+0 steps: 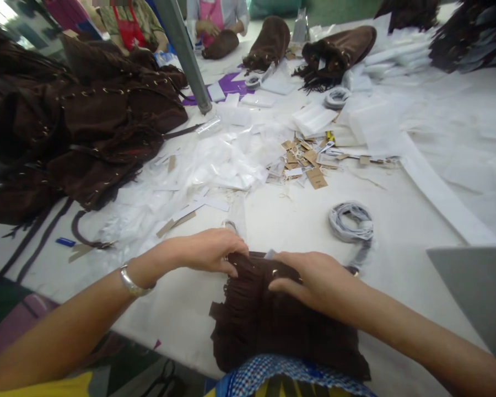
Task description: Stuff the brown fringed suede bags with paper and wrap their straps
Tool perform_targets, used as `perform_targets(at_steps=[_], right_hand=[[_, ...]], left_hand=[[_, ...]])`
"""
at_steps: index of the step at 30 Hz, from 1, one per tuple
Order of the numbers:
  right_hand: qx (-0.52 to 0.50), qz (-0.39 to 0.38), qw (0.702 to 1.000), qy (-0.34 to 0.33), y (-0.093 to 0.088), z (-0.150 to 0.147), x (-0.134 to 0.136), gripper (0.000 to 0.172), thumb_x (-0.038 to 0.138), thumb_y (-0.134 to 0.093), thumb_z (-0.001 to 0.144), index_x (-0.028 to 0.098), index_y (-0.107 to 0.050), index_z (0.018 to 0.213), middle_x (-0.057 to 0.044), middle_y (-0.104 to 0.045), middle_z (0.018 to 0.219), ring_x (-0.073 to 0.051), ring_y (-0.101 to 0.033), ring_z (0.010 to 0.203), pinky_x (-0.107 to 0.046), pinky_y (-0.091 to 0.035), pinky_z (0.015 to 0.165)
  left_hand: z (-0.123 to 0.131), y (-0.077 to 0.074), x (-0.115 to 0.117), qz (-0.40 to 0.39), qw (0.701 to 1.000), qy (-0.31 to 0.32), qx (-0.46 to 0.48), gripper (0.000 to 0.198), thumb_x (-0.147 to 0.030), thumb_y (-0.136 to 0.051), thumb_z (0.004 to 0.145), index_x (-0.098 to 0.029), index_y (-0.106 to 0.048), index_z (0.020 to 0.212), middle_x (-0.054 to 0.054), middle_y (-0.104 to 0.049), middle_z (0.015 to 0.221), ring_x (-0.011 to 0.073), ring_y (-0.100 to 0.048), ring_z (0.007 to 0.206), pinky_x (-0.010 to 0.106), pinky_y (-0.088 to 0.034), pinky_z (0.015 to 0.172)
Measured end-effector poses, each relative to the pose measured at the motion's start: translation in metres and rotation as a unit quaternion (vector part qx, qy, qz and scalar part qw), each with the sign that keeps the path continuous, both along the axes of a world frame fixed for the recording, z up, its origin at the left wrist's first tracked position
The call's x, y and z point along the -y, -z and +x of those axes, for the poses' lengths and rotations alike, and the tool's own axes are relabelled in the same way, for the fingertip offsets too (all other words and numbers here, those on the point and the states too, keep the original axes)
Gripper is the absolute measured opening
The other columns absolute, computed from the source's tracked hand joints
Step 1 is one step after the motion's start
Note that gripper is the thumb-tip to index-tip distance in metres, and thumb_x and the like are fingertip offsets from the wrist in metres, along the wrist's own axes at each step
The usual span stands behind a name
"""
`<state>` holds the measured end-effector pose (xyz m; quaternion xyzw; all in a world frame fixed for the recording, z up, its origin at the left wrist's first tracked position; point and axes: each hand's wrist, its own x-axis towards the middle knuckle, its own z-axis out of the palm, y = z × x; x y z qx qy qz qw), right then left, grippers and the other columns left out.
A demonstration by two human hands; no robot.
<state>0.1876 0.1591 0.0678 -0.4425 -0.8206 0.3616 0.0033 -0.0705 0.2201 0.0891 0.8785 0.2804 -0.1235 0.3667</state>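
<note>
A dark brown fringed bag (289, 331) with gold eyelets lies at the table's near edge, against my checked apron. My left hand (215, 251) pinches its upper left corner, thumb on the near side and fingers over the far edge. Farther right along the same edge, my right hand (310, 275) grips the bag beside an eyelet, its fingertips partly hidden behind the material. A bit of whitish wrapping shows between the hands at the opening. Beyond my right hand, a coiled strap in clear wrapping (351, 220) rests on the white table.
Brown bags (107, 116) are heaped on the left, near a metal post (186, 55). Clear plastic bags (227, 157) and cardboard tags (316, 177) cover the middle. A grey board (475, 292) lies right. Across the table, a person in a pink apron (210, 16) handles a brown bag.
</note>
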Motion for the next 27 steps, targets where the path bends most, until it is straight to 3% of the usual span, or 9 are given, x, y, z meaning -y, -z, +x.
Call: perform_targets(at_steps=[3, 6, 11, 13, 15, 19, 22, 25, 27], right_hand=[[-0.041, -0.029, 0.998, -0.034, -0.005, 0.005, 0.007, 0.021, 0.039, -0.062, 0.091, 0.024, -0.065, 0.106, -0.004, -0.074, 0.096, -0.023, -0.070, 0.086, -0.026, -0.047, 0.069], [-0.035, -0.041, 0.998, -0.039, -0.003, 0.014, 0.017, 0.023, 0.037, -0.059, 0.093, 0.024, -0.063, 0.112, -0.005, -0.075, 0.094, -0.021, -0.071, 0.082, -0.025, -0.047, 0.067], [0.012, -0.060, 0.998, -0.003, 0.004, 0.029, 0.018, 0.027, 0.044, -0.056, 0.095, 0.022, -0.064, 0.109, -0.005, -0.075, 0.088, -0.021, -0.071, 0.076, -0.025, -0.045, 0.062], [0.014, -0.042, 0.999, 0.006, 0.004, 0.040, 0.012, 0.030, 0.048, -0.057, 0.094, 0.022, -0.065, 0.106, -0.006, -0.074, 0.091, -0.021, -0.070, 0.080, -0.025, -0.044, 0.064], [0.022, -0.020, 1.000, 0.006, 0.001, 0.052, 0.004, 0.031, 0.049, -0.053, 0.096, 0.022, -0.065, 0.104, -0.005, -0.074, 0.092, -0.021, -0.069, 0.082, -0.025, -0.042, 0.065], [0.082, 0.019, 0.996, -0.022, 0.004, 0.065, -0.005, 0.042, 0.046, -0.035, 0.103, 0.019, -0.065, 0.093, -0.005, -0.071, 0.077, -0.018, -0.064, 0.070, -0.024, -0.033, 0.061], [0.147, 0.067, 0.987, -0.010, 0.019, 0.062, -0.005, 0.050, 0.052, -0.031, 0.103, 0.017, -0.065, 0.091, -0.006, -0.069, 0.070, -0.018, -0.063, 0.065, -0.025, -0.026, 0.057], [0.181, 0.087, 0.980, 0.016, 0.037, 0.059, -0.003, 0.052, 0.054, -0.030, 0.102, 0.017, -0.065, 0.093, -0.007, -0.070, 0.070, -0.019, -0.064, 0.065, -0.025, -0.024, 0.057], [0.180, 0.097, 0.979, 0.029, 0.046, 0.060, -0.001, 0.051, 0.054, -0.032, 0.102, 0.017, -0.066, 0.092, -0.007, -0.071, 0.072, -0.019, -0.065, 0.066, -0.025, -0.026, 0.057]], left_hand=[[-0.002, -0.002, 0.008, -0.066, 0.997, 0.022, 0.030, 0.020, -0.031, -0.072, 0.083, -0.026, -0.068, 0.102, 0.000, -0.071, 0.091, 0.0167, -0.062, 0.091, 0.025, -0.044, 0.086], [-0.003, -0.003, 0.014, -0.089, 0.996, 0.011, 0.031, 0.022, -0.036, -0.071, 0.084, -0.029, -0.067, 0.105, -0.004, -0.072, 0.090, 0.0147, -0.065, 0.088, 0.028, -0.038, 0.101], [-0.004, 0.012, 0.013, 0.039, 0.999, 0.007, -0.013, 0.024, -0.046, -0.070, 0.082, -0.027, -0.069, 0.096, -0.004, -0.071, 0.076, 0.0167, -0.066, 0.079, 0.039, -0.026, 0.114], [-0.003, 0.016, 0.009, 0.075, 0.997, 0.010, -0.031, 0.022, -0.046, -0.072, 0.080, -0.026, -0.069, 0.089, -0.003, -0.069, 0.071, 0.0183, -0.065, 0.078, 0.041, -0.031, 0.110], [0.000, 0.016, 0.005, 0.080, 0.996, -0.003, -0.048, 0.023, -0.047, -0.073, 0.078, -0.025, -0.069, 0.086, -0.001, -0.068, 0.072, 0.0209, -0.064, 0.083, 0.036, -0.042, 0.097], [0.014, 0.018, 0.002, 0.017, 0.999, -0.029, -0.038, 0.029, -0.052, -0.058, 0.089, -0.025, -0.066, 0.095, 0.001, -0.070, 0.086, 0.0187, -0.065, 0.081, 0.024, -0.044, 0.067], [0.024, 0.033, 0.008, 0.050, 0.996, -0.035, -0.065, 0.037, -0.056, -0.048, 0.093, -0.023, -0.064, 0.093, 0.001, -0.068, 0.073, 0.0185, -0.065, 0.066, 0.024, -0.040, 0.057], [0.025, 0.056, 0.014, 0.147, 0.982, -0.046, -0.112, 0.044, -0.062, -0.049, 0.090, -0.021, -0.064, 0.091, 0.004, -0.069, 0.070, 0.0230, -0.068, 0.068, 0.025, -0.041, 0.057], [0.022, 0.067, 0.017, 0.171, 0.975, -0.062, -0.125, 0.045, -0.062, -0.050, 0.089, -0.021, -0.065, 0.093, 0.005, -0.071, 0.074, 0.0239, -0.069, 0.072, 0.026, -0.044, 0.059]])
